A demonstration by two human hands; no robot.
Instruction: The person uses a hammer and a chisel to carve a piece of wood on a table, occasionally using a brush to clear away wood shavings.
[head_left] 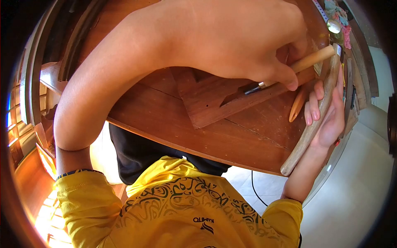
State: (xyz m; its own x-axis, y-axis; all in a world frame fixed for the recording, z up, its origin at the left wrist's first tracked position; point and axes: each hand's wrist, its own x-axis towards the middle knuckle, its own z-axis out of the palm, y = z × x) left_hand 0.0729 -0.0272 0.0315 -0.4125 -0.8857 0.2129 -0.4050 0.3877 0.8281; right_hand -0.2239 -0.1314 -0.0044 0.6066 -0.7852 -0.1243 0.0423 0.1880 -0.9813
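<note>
My left hand [248, 45] reaches across from the left, its fingers closed round a tool with a light wooden handle [316, 57] and a short metal end [254, 88]. The metal end lies over a flat dark-brown wooden piece [202, 110] with cut-out openings. At the right, my right hand [328, 118] has its fingers wrapped round a long, slightly curved wooden stick [307, 138]. The stick's upper end is beside the butt of the tool handle; whether they touch is unclear. A thin orange-brown wooden object [296, 108] lies between the wooden piece and my right hand.
The brown wooden table [165, 138] has a curved near edge. At the upper right are a measuring tape [320, 10], a shiny round object [333, 26] and pink cloth [347, 37]. Wooden strips [359, 78] stand along the right side. A black cable [255, 188] hangs below.
</note>
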